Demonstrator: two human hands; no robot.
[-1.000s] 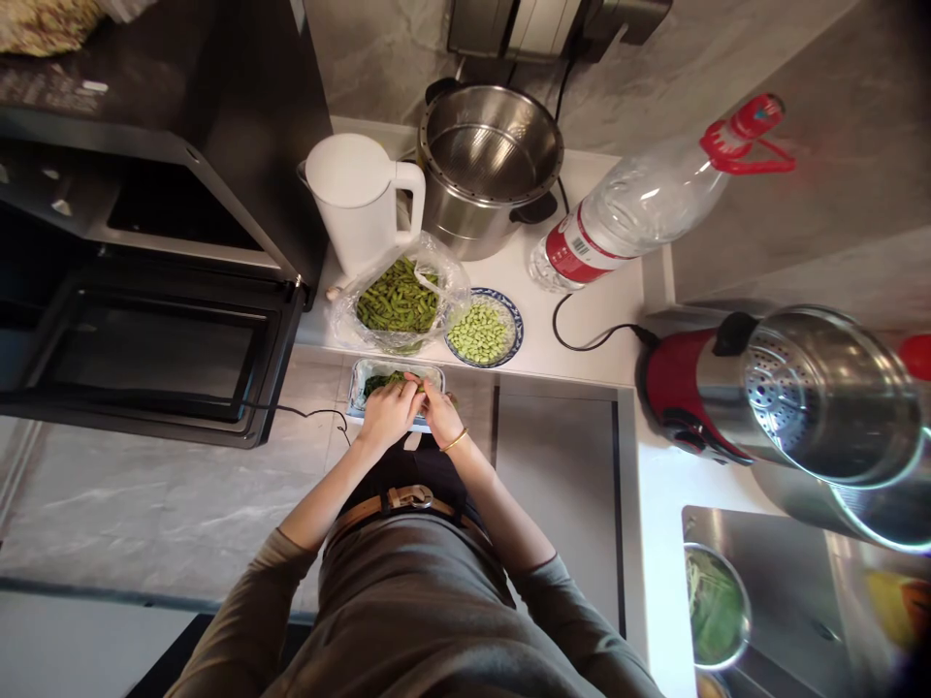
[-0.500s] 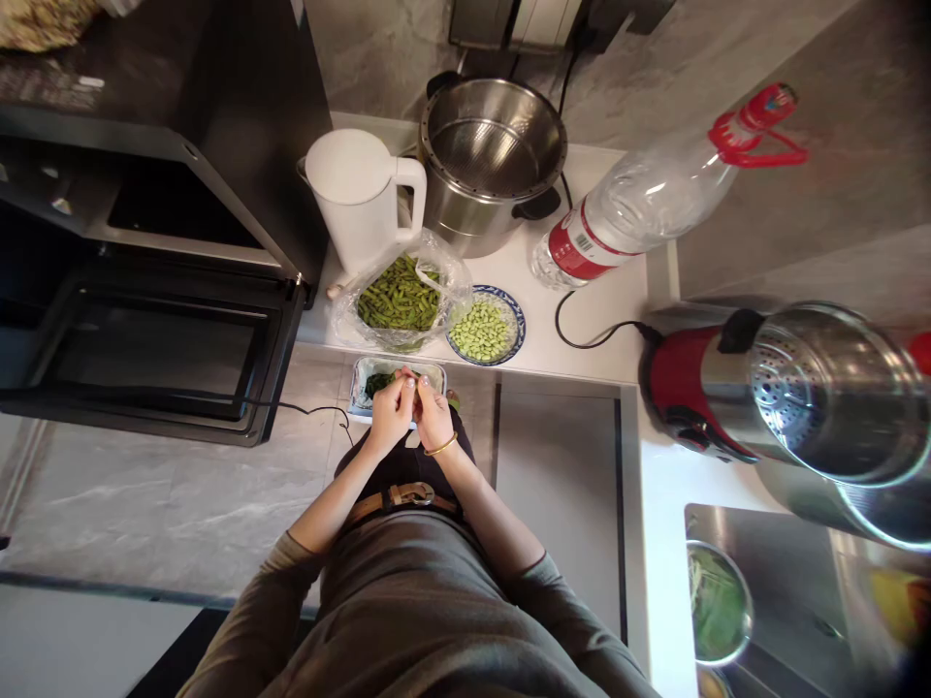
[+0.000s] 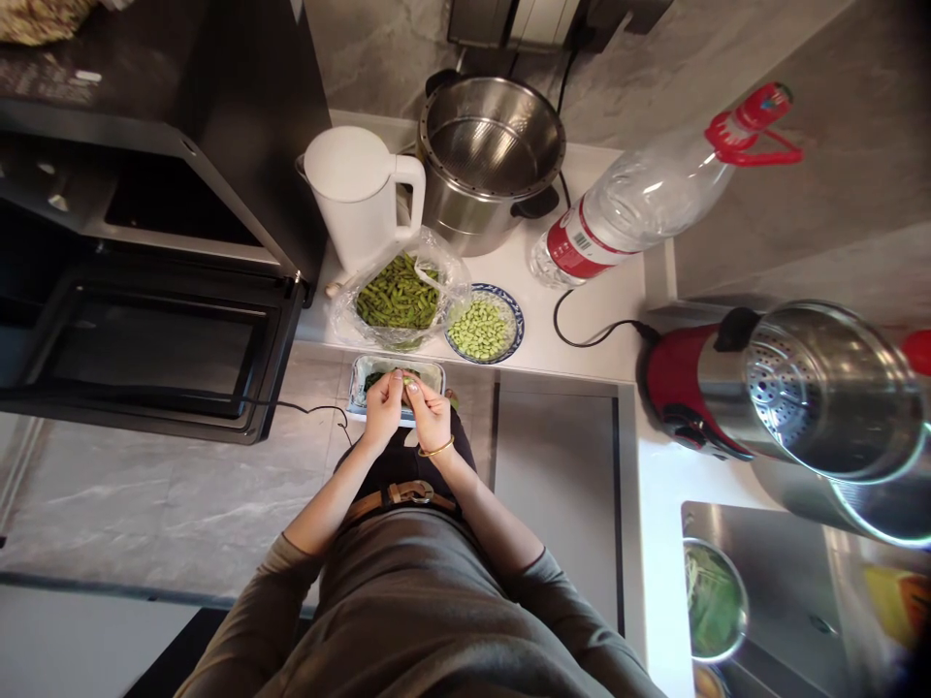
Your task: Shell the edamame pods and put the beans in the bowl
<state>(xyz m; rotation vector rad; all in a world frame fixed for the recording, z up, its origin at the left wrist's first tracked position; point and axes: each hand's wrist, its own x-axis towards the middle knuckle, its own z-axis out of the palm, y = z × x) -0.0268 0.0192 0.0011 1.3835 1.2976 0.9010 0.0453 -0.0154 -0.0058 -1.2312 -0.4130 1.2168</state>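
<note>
My left hand [image 3: 382, 412] and my right hand [image 3: 429, 415] are close together, fingers pinched on one green bean pod [image 3: 406, 381] between them. They hover over a small clear tray [image 3: 362, 378] that holds green pod pieces, at the counter's front edge. Just beyond it lies a clear plastic bag of green pods [image 3: 399, 296]. To its right sits a blue-rimmed dish of shelled pale green beans [image 3: 480, 329]. A gold bangle is on my right wrist.
A white jug [image 3: 356, 199] and a steel pot [image 3: 489, 155] stand at the back. A large water bottle [image 3: 640, 199] lies on its side to the right. A black oven [image 3: 156, 233] fills the left; a red-and-steel appliance [image 3: 786, 388] and a sink [image 3: 771, 601] are right.
My hands lifted slightly off the tray and drew together, the fingers now pinching a pod between them. The view shifted a little.
</note>
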